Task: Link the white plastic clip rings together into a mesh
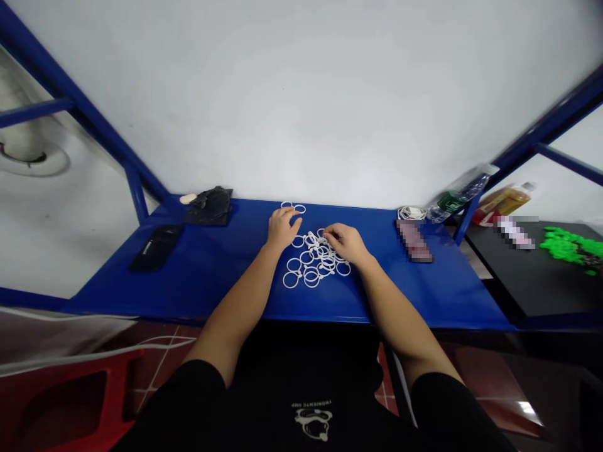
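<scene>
A pile of several white plastic rings (315, 260) lies in the middle of the blue table (211, 276). My left hand (281, 227) rests flat at the pile's left edge, fingers spread, with two separate white rings (293, 206) just beyond its fingertips. My right hand (345, 243) sits on the pile's right side with fingers curled down onto the rings, pinching at one; what exactly it grips is too small to make out.
A black phone (156, 247) lies at the left, a dark pouch (210, 205) behind it. A second phone (414, 241), a coiled white cable (411, 213) and bottles (459, 194) are at the right. Green parts (571, 244) lie on a black side table.
</scene>
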Available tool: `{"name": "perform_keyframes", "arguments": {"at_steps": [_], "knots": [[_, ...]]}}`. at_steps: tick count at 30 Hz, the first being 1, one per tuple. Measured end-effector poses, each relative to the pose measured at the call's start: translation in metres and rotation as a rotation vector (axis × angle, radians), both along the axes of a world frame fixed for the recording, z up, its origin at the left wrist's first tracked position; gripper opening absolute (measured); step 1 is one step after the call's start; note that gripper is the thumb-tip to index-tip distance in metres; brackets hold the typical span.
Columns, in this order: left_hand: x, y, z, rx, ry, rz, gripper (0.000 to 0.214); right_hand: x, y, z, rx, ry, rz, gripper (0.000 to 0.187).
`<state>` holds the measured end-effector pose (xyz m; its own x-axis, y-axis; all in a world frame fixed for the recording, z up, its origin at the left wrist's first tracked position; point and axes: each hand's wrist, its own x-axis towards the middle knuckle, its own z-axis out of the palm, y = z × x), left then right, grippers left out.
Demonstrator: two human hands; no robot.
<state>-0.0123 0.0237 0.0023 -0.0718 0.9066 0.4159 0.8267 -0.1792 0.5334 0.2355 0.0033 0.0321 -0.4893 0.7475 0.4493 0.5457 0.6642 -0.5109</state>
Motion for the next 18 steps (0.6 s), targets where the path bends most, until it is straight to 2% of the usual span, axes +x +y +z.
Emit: {"name": "perform_keyframes", "arguments": {"at_steps": [7,12,18], "knots": [[0.007,0.018,-0.002,-0.082,0.084,0.068,0.033,-0.001,-0.001,0.002,-0.002,-0.067,0.012,0.015],[0.003,0.033,-0.001,-0.241,0.249,0.043,0.047,-0.001,-0.001,0.002,-0.016,-0.102,0.017,0.016],[-0.006,0.021,-0.005,-0.18,0.356,0.057,0.031,0.0,-0.001,0.004,-0.021,-0.1,0.017,0.017]]}}
